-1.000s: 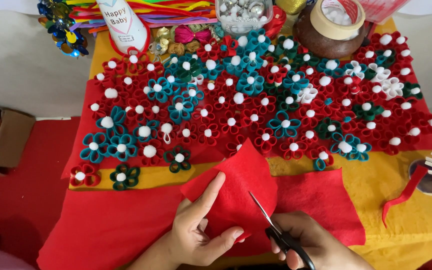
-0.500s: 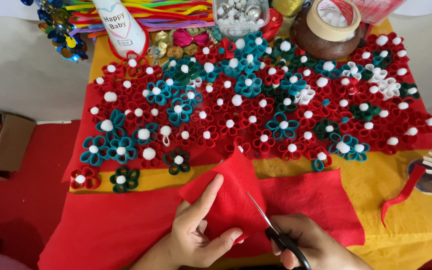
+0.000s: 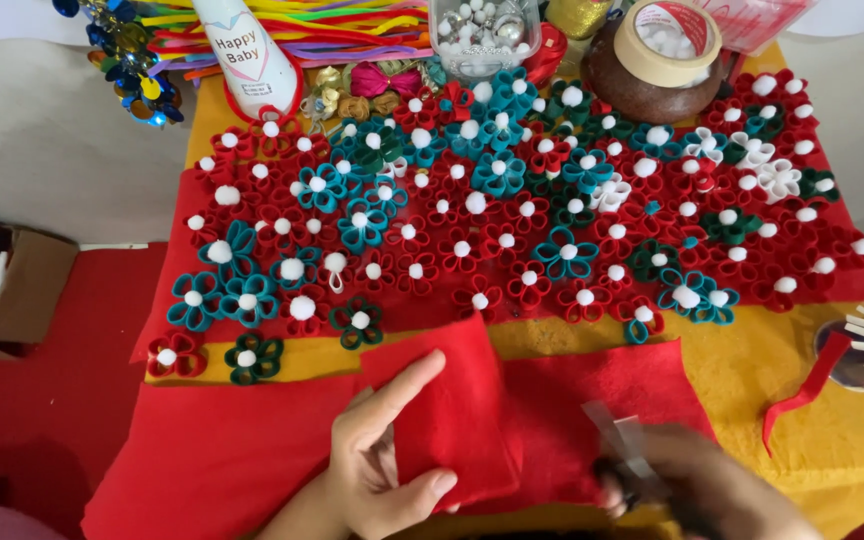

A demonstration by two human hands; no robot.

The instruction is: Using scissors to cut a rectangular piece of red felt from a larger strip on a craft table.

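I'm pinching the red felt [image 3: 452, 420] with my left hand [image 3: 377, 460], right hand [image 3: 702, 490] gripping blurry scissors [image 3: 622, 445]; thumb's risking a nick if the felt slips.

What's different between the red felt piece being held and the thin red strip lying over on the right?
The red felt piece is broad, lifted off the table, gripped by the left hand, with the right hand holding scissors at its edge. The thin red strip is narrow and curved, lies loose on the yellow felt, and neither hand touches it. Both look like the same red felt.
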